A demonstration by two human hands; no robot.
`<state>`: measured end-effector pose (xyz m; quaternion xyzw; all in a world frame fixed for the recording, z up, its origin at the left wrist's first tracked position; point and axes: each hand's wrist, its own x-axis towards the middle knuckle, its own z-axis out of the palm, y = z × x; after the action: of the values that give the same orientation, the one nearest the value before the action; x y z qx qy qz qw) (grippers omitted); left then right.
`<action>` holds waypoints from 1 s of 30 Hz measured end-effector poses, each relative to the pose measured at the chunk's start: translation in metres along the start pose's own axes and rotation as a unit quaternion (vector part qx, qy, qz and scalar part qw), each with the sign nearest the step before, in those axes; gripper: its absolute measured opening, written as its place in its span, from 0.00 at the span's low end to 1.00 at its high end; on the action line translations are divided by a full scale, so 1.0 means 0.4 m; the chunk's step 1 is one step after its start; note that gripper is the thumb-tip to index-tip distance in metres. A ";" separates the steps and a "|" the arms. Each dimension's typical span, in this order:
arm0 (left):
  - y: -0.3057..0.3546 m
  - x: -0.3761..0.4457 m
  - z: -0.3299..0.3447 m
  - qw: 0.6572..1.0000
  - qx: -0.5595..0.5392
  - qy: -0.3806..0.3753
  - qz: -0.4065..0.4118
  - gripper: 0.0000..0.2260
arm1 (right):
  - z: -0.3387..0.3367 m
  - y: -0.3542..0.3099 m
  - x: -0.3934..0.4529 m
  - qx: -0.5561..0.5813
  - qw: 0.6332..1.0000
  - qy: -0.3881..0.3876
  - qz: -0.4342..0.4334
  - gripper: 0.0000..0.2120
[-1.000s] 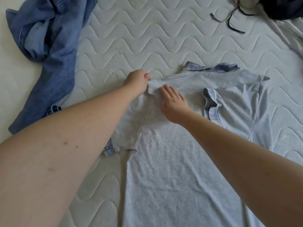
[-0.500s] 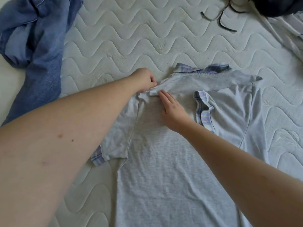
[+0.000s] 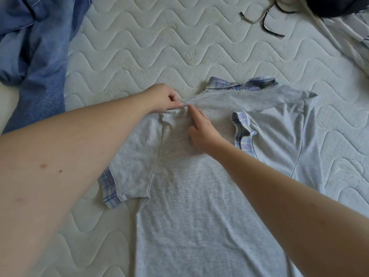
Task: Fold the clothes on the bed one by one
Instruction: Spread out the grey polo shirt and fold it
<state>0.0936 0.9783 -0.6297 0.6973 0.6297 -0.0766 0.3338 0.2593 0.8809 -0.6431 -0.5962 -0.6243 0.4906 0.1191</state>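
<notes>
Grey shirt [image 3: 199, 196] spread flat on the bed [image 3: 159, 47], its shoulder edge pinched.
Your left hand [image 3: 163, 97] pinches that edge; your right hand [image 3: 201, 129] presses flat, fingers straight. Bare mattress lies at 12 o'clock, jeans [image 3: 38, 47] at 10.

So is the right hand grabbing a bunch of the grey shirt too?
No, the right hand lies flat with straight fingers on the grey shirt, while only the left hand pinches its shoulder.

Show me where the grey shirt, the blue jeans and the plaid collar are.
grey shirt [image 3: 199, 206]: head view, on the flat body panel.
blue jeans [image 3: 46, 62]: head view, on the crumpled denim at upper left.
plaid collar [image 3: 251, 82]: head view, on the checked band at the neckline.
</notes>
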 end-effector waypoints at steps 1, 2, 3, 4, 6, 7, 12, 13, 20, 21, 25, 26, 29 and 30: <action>-0.004 0.000 -0.002 1.000 0.014 0.014 0.004 0.11 | 0.000 -0.002 0.001 0.040 0.999 0.003 0.017 0.32; -0.003 0.002 0.000 0.999 0.025 0.037 0.003 0.09 | 0.000 -0.007 0.002 0.095 0.995 0.008 0.033 0.32; 0.003 0.003 0.003 0.998 0.034 0.060 0.000 0.08 | 0.000 -0.013 0.003 0.165 0.985 0.013 0.048 0.32; 0.011 0.004 0.009 0.996 0.039 0.080 -0.005 0.08 | -0.002 -0.019 0.005 0.240 0.969 0.019 0.059 0.33; 0.029 0.005 0.025 0.993 0.047 0.103 -0.015 0.09 | -0.008 -0.028 0.011 0.361 0.929 0.031 0.077 0.34; 0.034 0.006 0.034 0.993 0.052 0.103 -0.021 0.09 | -0.010 -0.031 0.016 0.395 0.914 0.037 0.084 0.33; 0.041 0.015 0.052 0.997 0.036 0.071 -0.023 0.12 | -0.008 -0.026 0.029 0.458 0.879 0.050 0.125 0.31; 0.041 0.014 0.050 0.996 0.047 0.071 -0.029 0.12 | -0.008 -0.021 0.029 0.478 0.868 0.052 0.125 0.30; 0.016 0.004 0.052 0.983 0.105 0.139 -0.058 0.07 | 0.007 -0.014 0.029 0.533 0.838 0.059 0.099 0.30; 0.009 -0.002 0.052 0.983 0.123 0.123 -0.054 0.13 | 0.009 -0.013 0.030 0.529 0.841 0.058 0.095 0.30; -0.026 -0.027 0.047 0.988 0.141 0.049 -0.040 0.22 | 0.016 -0.010 0.038 0.520 0.848 0.047 0.089 0.31; -0.038 -0.036 0.043 0.989 0.138 0.035 -0.042 0.22 | 0.018 -0.009 0.041 0.517 0.850 0.046 0.089 0.31; -0.092 -0.070 0.026 0.990 0.134 0.002 -0.046 0.19 | 0.021 0.000 0.046 0.485 0.870 0.030 0.081 0.32; -0.113 -0.084 0.019 0.990 0.135 -0.009 -0.050 0.17 | 0.022 0.001 0.045 0.451 0.889 0.021 0.078 0.32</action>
<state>0.0474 0.9457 -0.6347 0.7026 0.6449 -0.1838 0.2381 0.2485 0.8921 -0.6557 -0.5351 -0.2846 0.7143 0.3499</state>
